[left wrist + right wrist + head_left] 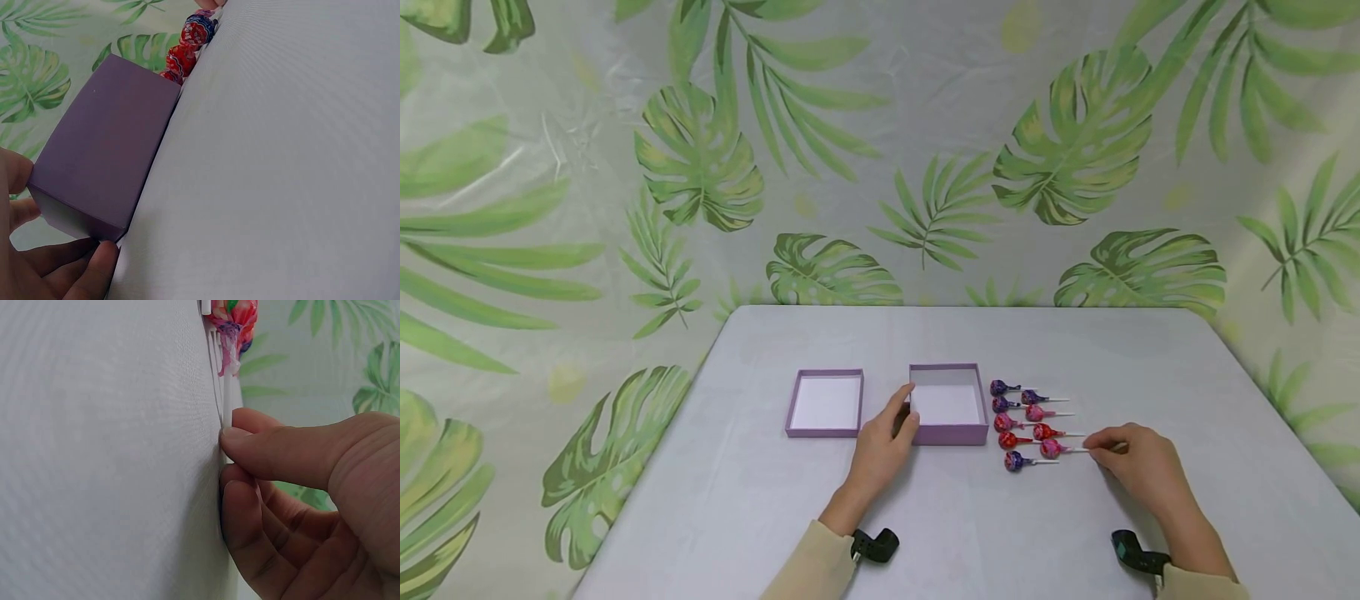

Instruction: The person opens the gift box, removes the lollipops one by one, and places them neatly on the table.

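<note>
My right hand (1138, 467) pinches the white stick of a pink-wrapped lollipop (1051, 449) between thumb and index finger; the right wrist view shows this lollipop (230, 328) close up, its stick low over the table. My left hand (883, 450) touches the left side of an open purple box (951, 435) with a white inside. In the left wrist view, fingertips rest against the end of the purple box (106, 144). Several other wrapped lollipops, such as a purple one (1014, 461) and a red one (1015, 440), lie right of the box.
A shallower purple lid (823, 433) with a white inside lies left of the box. Both stand on a white-covered table (970, 533). A leaf-patterned sheet (940, 125) hangs behind it. A black device (876, 546) sits on each wrist.
</note>
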Action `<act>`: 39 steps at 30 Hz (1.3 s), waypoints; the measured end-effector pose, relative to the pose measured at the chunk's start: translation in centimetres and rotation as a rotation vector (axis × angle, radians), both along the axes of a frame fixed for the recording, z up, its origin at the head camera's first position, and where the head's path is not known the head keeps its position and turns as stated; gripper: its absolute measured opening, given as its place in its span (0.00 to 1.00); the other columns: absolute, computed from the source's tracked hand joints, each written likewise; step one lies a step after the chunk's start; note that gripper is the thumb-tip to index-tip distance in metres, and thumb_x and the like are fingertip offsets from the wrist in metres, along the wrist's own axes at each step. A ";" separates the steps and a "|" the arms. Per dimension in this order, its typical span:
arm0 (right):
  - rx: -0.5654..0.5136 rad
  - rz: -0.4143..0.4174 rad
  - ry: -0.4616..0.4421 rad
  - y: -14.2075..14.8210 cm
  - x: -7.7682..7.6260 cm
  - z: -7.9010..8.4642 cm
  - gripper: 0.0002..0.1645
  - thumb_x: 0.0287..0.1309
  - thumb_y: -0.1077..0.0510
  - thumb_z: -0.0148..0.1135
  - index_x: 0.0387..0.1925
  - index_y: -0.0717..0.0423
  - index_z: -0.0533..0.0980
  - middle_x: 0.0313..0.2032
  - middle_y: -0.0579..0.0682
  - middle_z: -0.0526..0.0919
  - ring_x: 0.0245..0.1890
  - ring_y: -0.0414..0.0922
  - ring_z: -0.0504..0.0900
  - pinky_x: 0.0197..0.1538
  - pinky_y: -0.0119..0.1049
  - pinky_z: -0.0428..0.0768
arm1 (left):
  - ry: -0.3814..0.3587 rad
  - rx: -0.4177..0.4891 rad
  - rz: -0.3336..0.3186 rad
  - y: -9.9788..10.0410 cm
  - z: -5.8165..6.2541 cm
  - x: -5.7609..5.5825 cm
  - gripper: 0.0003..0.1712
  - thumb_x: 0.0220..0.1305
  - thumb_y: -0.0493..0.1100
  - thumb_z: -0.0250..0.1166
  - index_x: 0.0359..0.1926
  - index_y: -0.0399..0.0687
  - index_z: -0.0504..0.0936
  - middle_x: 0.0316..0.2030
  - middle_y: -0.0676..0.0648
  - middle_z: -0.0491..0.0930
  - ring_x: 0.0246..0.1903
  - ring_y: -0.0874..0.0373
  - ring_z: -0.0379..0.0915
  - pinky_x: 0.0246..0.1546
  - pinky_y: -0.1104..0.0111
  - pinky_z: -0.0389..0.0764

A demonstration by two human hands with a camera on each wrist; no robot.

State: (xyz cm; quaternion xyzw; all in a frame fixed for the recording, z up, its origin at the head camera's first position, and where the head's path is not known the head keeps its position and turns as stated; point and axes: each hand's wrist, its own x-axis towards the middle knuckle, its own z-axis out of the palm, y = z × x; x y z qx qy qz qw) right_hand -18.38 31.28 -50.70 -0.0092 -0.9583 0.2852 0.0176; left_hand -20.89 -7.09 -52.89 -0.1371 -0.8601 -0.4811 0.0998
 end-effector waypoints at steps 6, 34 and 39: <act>0.019 0.010 0.013 -0.2 -0.2 0.0 0.05 0.58 0.60 0.72 0.37 0.50 0.88 0.38 0.54 0.83 0.39 0.54 0.79 0.39 0.52 0.77 | 0.009 0.003 0.001 -0.1 0.4 0.1 0.29 0.77 0.55 0.52 0.75 0.59 0.67 0.59 0.42 0.80 0.59 0.54 0.76 0.59 0.52 0.77; -0.026 0.016 -0.055 0.4 -0.2 0.0 0.10 0.59 0.56 0.72 0.44 0.49 0.87 0.40 0.52 0.85 0.40 0.52 0.79 0.39 0.43 0.76 | 0.022 -0.006 0.000 0.0 0.3 0.2 0.28 0.78 0.53 0.51 0.75 0.57 0.66 0.61 0.42 0.79 0.61 0.51 0.74 0.60 0.51 0.75; -0.038 0.022 -0.064 0.6 -0.1 0.1 0.11 0.60 0.54 0.72 0.44 0.49 0.87 0.41 0.51 0.86 0.40 0.51 0.79 0.38 0.42 0.76 | 0.012 0.001 0.003 0.0 0.2 0.2 0.28 0.79 0.53 0.50 0.75 0.58 0.66 0.62 0.43 0.78 0.62 0.51 0.73 0.62 0.51 0.73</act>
